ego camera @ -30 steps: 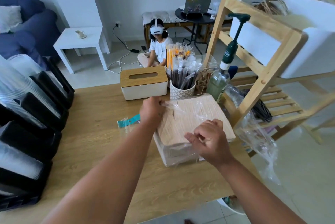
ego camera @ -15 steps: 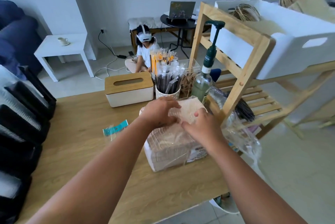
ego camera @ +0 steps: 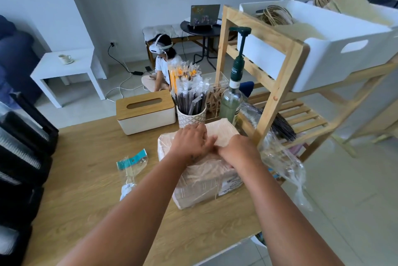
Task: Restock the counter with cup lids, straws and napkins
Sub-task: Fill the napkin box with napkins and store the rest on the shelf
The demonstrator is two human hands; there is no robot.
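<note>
Left hand: my left hand (ego camera: 192,142) rests on top of the napkin pack (ego camera: 202,181), fingers fairly straight and pointing right, pressed flat on the wrap.
Right hand: my right hand (ego camera: 238,151) sits just beside the left and touches its fingertips. The fingers fold down behind the knuckles, so I cannot tell whether they pinch the plastic.
Napkins: a block of pale brown napkins in clear wrap, standing on the wooden counter (ego camera: 86,183) near its right edge. The upper sheets show bare beyond my hands.
Straws: wrapped straws (ego camera: 186,93) stand upright in a patterned white cup (ego camera: 191,117) just behind the pack.
Lids: ribbed clear cup lids (ego camera: 35,163) lie in black racks (ego camera: 28,127) along the counter's left side.
Tissue box: a white box with a wooden slotted top (ego camera: 146,110), left of the cup.
Bottle: a glass pump bottle (ego camera: 231,104) with a dark green pump, right of the cup.
Small packet: a clear bag with a teal header (ego camera: 132,166) lies flat on the counter, left of the pack.
Loose plastic: crumpled clear film (ego camera: 286,168) hangs off the counter's right edge.
Shelf: a wooden rack (ego camera: 269,76) stands at the right, carrying a white bin (ego camera: 323,54).
Background: a person wearing a headset (ego camera: 161,63) sits on the floor beyond the counter.
</note>
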